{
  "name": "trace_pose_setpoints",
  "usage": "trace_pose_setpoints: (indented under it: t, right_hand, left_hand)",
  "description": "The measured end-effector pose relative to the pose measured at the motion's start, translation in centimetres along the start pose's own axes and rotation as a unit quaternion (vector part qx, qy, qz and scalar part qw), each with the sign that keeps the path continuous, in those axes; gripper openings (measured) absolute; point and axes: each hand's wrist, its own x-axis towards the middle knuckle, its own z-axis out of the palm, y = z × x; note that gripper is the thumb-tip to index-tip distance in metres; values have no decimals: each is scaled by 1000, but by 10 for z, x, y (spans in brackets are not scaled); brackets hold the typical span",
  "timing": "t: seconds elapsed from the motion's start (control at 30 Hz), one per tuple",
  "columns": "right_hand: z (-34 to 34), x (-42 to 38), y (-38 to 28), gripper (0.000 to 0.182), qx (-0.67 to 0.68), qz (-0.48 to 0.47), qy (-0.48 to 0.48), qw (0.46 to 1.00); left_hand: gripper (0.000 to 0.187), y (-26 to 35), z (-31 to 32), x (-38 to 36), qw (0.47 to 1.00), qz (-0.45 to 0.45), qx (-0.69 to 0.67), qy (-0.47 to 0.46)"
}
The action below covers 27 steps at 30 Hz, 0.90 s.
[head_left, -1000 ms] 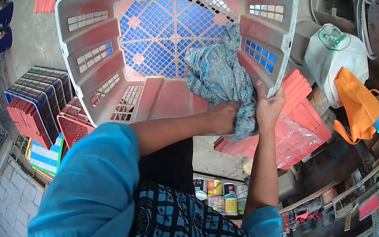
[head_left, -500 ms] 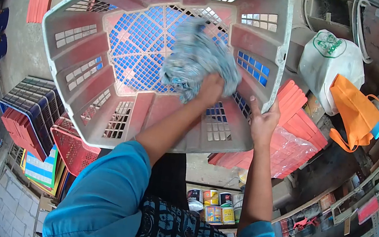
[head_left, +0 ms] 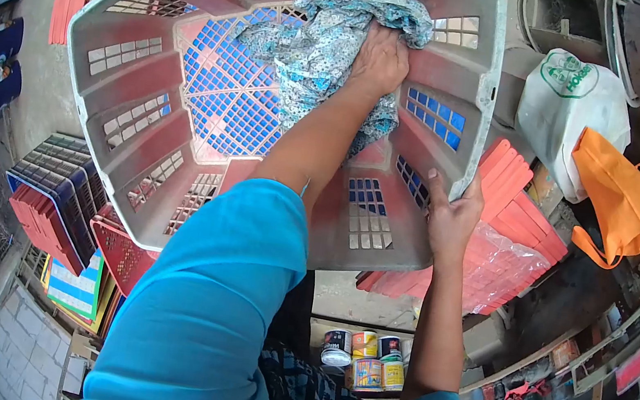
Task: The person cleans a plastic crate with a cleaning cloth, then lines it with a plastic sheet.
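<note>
A large plastic basket (head_left: 454, 79), reddish inside with greyed walls and slotted sides, is tipped so its open mouth faces me. Inside it, my left hand (head_left: 379, 62) presses a crumpled blue-and-white patterned cloth (head_left: 316, 59) against the upper right part of the inner wall. The fingertips are partly hidden in the folds. My right hand (head_left: 453, 212) grips the basket's lower right rim, thumb on the inside and fingers behind the edge.
Stacked pink plastic pieces (head_left: 514, 204) lie right of the basket, partly under clear film. Beyond them are a white bag (head_left: 572, 122) and an orange bag (head_left: 614, 194). Paint cans (head_left: 368, 373) stand below. Stacked crates (head_left: 58, 177) and a red basket (head_left: 118, 253) are at left.
My left hand has pushed the cloth up and deeper into the basket, and the cloth has spread out. The right hand still holds the rim, slightly further right in view.
</note>
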Motion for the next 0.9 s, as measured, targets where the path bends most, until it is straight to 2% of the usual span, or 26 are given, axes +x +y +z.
trace_pose_setpoints:
  t: [0.03,0.13,0.2,0.3,0.33,0.37,0.4,0.43,0.47,0.5,0.53,0.57,0.6,0.63,0.7,0.9]
  right_hand:
    - [0,0,-3,22,-11,-7,2,1000]
    - [1,0,-1,22,0,-37,4,999]
    - [1,1,2,22,11,-46,6,999]
    - [-2,3,2,23,4,-49,10,999]
    - [-2,1,1,24,-1,-53,10,999]
    - [-1,0,0,24,-7,-59,11,998]
    - [0,1,0,24,2,-61,13,998]
    - [1,1,3,24,8,-63,14,998]
    - [1,0,4,25,10,-61,14,998]
    - [0,0,2,25,2,-55,13,998]
    - [-2,-1,-3,25,-6,-50,11,999]
    - [-1,-1,-6,25,-13,-45,10,999]
    - [1,-2,-5,26,-10,-46,10,999]
    - [1,-1,-3,27,-7,-51,9,999]
    - [-1,-3,1,28,8,-45,7,999]
    - [-3,-6,8,33,55,-33,5,998]
  left_hand:
    - [34,0,0,-1,1000,3,7,-1]
    - [32,-16,-23,-18,983,163,76,-44]
    - [38,-12,-62,-30,956,166,152,-187]
    - [33,-29,-93,-59,921,173,229,-264]
    - [28,-34,-98,-74,967,108,152,-171]
    - [27,-43,-93,-74,992,19,102,-72]
    - [26,-52,-87,-73,996,-70,47,29]
    - [26,-56,-84,-70,979,-160,-14,129]
    - [25,-65,-80,-47,888,-383,-149,204]
    - [24,-86,-72,-17,776,-437,-365,270]
    - [23,-81,-76,-1,682,-461,-489,288]
    - [23,-76,-79,15,565,-482,-590,316]
    - [25,-36,-98,35,516,-501,-621,312]
    - [31,-16,-106,46,517,-465,-651,305]
    - [34,-24,-102,57,452,-450,-731,243]
    - [29,50,-144,64,453,-404,-768,202]
